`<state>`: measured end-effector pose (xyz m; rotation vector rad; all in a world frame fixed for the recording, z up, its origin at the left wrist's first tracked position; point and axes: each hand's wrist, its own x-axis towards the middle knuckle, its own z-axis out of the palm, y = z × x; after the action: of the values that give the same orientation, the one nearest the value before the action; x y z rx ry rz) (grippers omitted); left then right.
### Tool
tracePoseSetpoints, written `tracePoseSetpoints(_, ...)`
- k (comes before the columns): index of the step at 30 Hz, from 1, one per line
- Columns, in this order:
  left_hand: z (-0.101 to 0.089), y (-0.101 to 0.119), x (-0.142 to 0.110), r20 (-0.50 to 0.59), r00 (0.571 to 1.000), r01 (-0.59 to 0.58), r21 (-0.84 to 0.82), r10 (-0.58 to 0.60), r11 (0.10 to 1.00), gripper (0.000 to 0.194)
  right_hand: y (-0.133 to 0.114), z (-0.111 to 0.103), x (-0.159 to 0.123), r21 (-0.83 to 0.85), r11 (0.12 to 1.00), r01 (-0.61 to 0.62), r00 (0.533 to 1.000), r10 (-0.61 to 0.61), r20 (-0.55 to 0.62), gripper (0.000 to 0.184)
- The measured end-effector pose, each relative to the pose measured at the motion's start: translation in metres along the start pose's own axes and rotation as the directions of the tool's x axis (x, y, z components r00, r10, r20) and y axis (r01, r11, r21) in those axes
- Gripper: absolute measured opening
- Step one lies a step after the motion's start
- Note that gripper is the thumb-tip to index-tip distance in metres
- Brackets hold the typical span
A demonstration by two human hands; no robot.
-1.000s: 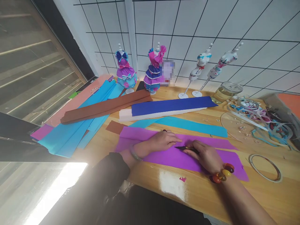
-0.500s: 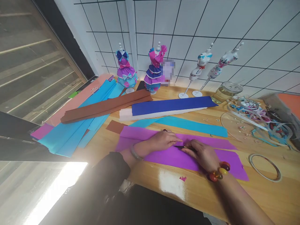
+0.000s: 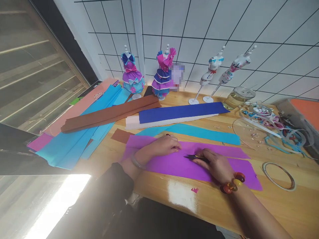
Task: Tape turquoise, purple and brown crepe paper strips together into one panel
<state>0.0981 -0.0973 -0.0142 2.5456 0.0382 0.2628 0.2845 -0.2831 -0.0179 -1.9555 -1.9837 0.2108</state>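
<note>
A wide sheet of purple crepe paper [image 3: 171,166] lies flat on the wooden table, slit lengthwise from its right end. My right hand [image 3: 214,163] holds small dark scissors [image 3: 191,156] low over the sheet, their pointed blades aimed left. My left hand [image 3: 167,145] rests on the paper left of the blade tips, its fingers curled together against the sheet. A gap separates that hand from the scissors. The handles are mostly hidden in my right hand.
Behind lie a light blue strip [image 3: 204,132], dark blue paper [image 3: 184,112] and brown paper [image 3: 109,114]. Dressed mini mannequins [image 3: 133,74] stand along the tiled wall. A bangle [image 3: 279,176], a glass jar [image 3: 239,97] and a heap of ribbon scraps [image 3: 274,122] are at right.
My left hand has drawn back to the left, away from the scissors, and its fingers have curled in. The scissors' blades show more fully now. The view has shifted slightly.
</note>
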Motion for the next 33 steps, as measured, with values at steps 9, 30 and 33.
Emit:
tracePoseSetpoints(9, -0.003, -0.001, 0.0, 0.057, 0.998, -0.014, -0.029, 0.016, 0.999, 0.015, -0.005, 0.004, 0.008, 0.026, 1.0, 0.006, 0.999, -0.007, 0.032, 0.029)
tracePoseSetpoints(30, -0.004, -0.003, -0.001, 0.084, 0.996, 0.025, -0.11, -0.015, 0.994, 0.016, -0.004, 0.009, 0.007, 0.003, 0.999, 0.041, 0.999, -0.041, -0.024, 0.028)
tracePoseSetpoints(33, -0.004, -0.003, -0.001, 0.083, 0.997, 0.016, -0.105, -0.008, 0.994, 0.018, -0.006, 0.01, 0.01, 0.004, 0.999, 0.038, 0.999, -0.038, -0.009, 0.029)
